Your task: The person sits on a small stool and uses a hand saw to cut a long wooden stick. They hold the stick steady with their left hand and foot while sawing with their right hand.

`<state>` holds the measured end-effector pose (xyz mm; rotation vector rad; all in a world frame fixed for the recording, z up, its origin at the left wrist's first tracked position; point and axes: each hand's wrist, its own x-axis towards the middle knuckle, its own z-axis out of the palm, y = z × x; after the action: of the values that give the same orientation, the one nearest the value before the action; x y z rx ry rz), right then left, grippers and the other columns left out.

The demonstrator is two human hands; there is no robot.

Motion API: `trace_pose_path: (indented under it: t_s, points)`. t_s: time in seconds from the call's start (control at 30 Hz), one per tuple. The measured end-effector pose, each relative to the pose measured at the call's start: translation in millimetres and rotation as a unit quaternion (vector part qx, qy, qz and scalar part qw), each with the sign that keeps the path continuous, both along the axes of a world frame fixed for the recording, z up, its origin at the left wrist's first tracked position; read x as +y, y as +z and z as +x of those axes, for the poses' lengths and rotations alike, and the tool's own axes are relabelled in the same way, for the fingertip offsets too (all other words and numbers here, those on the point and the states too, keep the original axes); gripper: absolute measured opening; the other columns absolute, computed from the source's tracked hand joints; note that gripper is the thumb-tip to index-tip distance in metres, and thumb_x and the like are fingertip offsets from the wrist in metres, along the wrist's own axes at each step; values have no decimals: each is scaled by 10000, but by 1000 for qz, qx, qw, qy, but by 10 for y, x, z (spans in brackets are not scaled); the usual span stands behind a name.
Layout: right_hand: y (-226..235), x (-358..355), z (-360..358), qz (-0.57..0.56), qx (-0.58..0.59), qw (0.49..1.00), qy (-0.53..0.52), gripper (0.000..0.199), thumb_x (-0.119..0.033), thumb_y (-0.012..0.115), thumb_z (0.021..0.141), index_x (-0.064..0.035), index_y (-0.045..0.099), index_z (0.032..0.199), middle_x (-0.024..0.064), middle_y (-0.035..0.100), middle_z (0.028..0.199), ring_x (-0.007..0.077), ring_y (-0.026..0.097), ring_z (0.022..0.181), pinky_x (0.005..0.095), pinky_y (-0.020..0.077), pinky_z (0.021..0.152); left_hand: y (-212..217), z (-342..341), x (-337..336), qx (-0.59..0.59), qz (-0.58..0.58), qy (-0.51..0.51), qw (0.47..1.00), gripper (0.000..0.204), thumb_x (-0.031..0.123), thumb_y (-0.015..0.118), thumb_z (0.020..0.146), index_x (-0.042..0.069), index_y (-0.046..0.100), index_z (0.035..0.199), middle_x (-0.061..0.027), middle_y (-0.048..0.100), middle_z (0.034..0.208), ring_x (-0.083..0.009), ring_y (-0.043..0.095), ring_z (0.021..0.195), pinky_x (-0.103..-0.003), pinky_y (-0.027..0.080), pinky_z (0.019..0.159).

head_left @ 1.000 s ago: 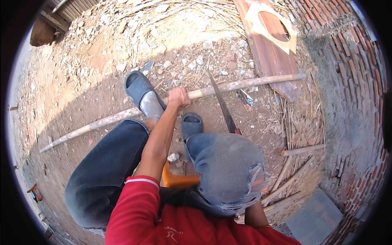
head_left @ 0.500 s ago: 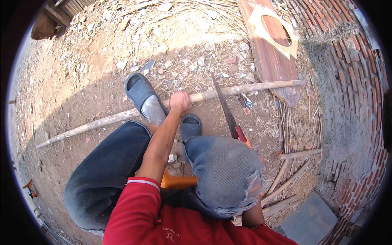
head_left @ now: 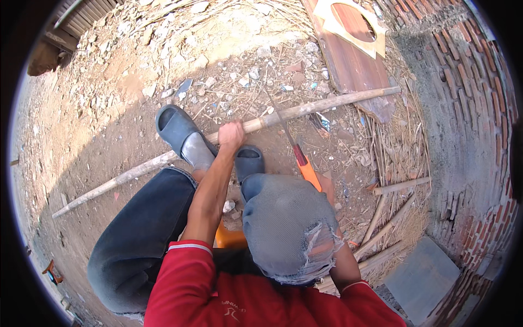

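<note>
A long pale wooden pole (head_left: 321, 105) slants across the ground, its right end over a brown board. My left hand (head_left: 231, 134) is wrapped round it near the middle, beside my left foot in its grey sandal (head_left: 177, 128), which presses against the pole. A hand saw (head_left: 309, 171) with an orange and red handle crosses the pole to the right of my left hand. Its thin blade, seen nearly edge-on, touches or passes just over the wood. My right hand (head_left: 328, 188) is closed at the handle's lower end, partly hidden behind my right knee.
The brown board (head_left: 348, 71) carries a pale sheet with a round hole (head_left: 379, 43). A brick wall (head_left: 474, 109) rises at the right. Cut poles (head_left: 400, 186) and a grey panel (head_left: 422, 280) lie near it. Rubble and straw cover the far ground; an orange seat (head_left: 230, 237) is under me.
The saw handle and my right hand have come out from behind my knee, and the blade has turned more edge-on. My left hand keeps its grip on the pole; the view has shifted slightly.
</note>
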<state>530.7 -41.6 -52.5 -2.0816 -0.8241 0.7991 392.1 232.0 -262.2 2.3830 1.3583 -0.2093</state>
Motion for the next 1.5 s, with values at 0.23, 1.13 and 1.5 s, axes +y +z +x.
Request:
trace_pose_path:
  t_s: [0.23,1.13,1.5]
  points:
    - [-188,753,44,44,-86,995,-7,178,-132,667,830,21,593,778,195,552,611,296,555,520,410,439,543,184,23,150,18,-29,-27,999,277,213,583,868,68,778,1000,-219,765,1035,-363,759,970,-450,606,859]
    - [24,-327,-264,43,-42,998,-15,150,-32,668,828,19,711,962,106,608,650,169,632,559,329,482,551,79,65,83,-1,-2,-9,1000,246,210,584,874,67,772,943,-219,766,956,-370,766,895,-454,615,798]
    - [-232,-575,-144,60,-25,998,-4,291,-32,644,861,0,744,1133,83,646,699,87,638,670,278,501,633,144,48,147,29,-15,-27,999,278,215,590,886,58,759,1041,-207,772,988,-358,769,920,-448,614,818]
